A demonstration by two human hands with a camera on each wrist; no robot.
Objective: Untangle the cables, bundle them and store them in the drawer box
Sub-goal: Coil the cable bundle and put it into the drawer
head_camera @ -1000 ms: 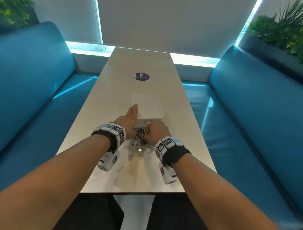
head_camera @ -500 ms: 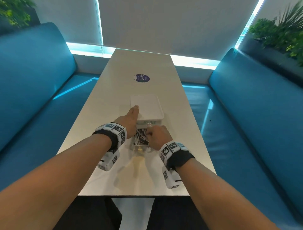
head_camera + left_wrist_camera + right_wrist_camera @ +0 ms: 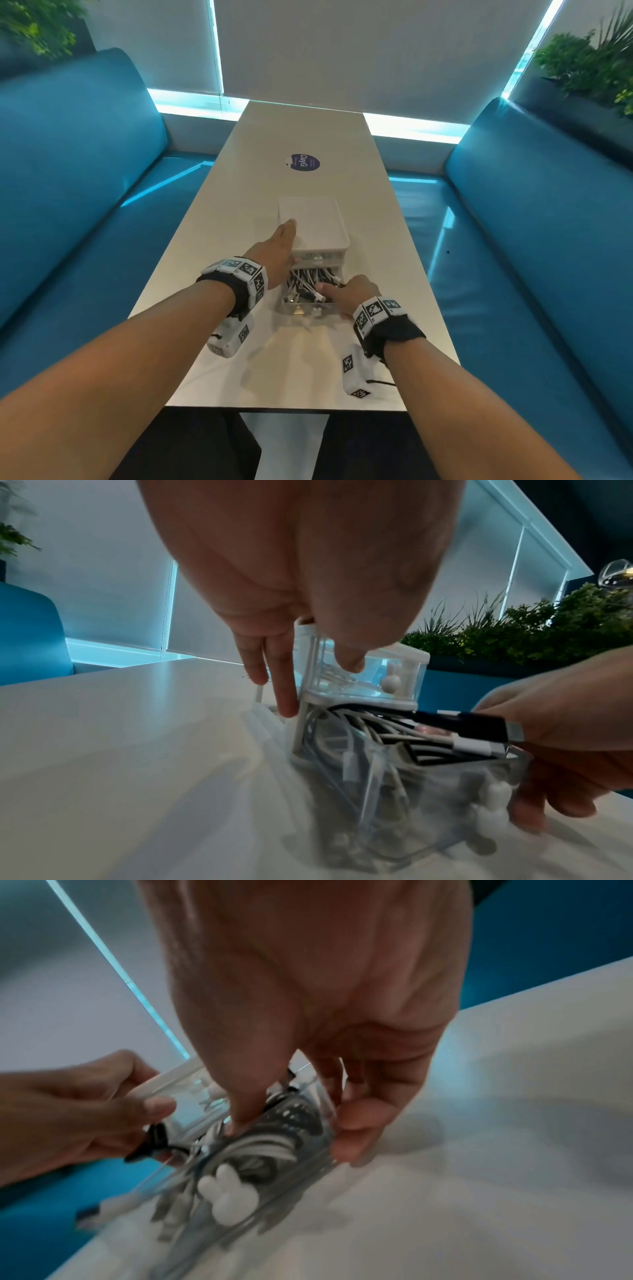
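Note:
A white drawer box (image 3: 313,222) stands mid-table. Its clear lower drawer (image 3: 305,308) is pulled out toward me and packed with black and white cables (image 3: 305,282). My left hand (image 3: 284,246) holds the box at its near left corner, with fingers along the lid and left side and the thumb on the upper drawer's front (image 3: 394,669). My right hand (image 3: 334,298) grips the drawer's near right corner. Its thumb presses down on the cables (image 3: 274,1139) and its fingers wrap the outer wall. A white bunny-shaped knob (image 3: 226,1191) sits on the drawer front.
The long white table (image 3: 308,137) carries a round dark sticker (image 3: 303,161) beyond the box. Blue benches (image 3: 85,205) (image 3: 531,222) run along both sides. Potted plants (image 3: 589,61) stand behind the right bench.
My right hand has slid from over the cables near the box to the drawer's near right corner, uncovering the cables. The left hand has stayed on the box.

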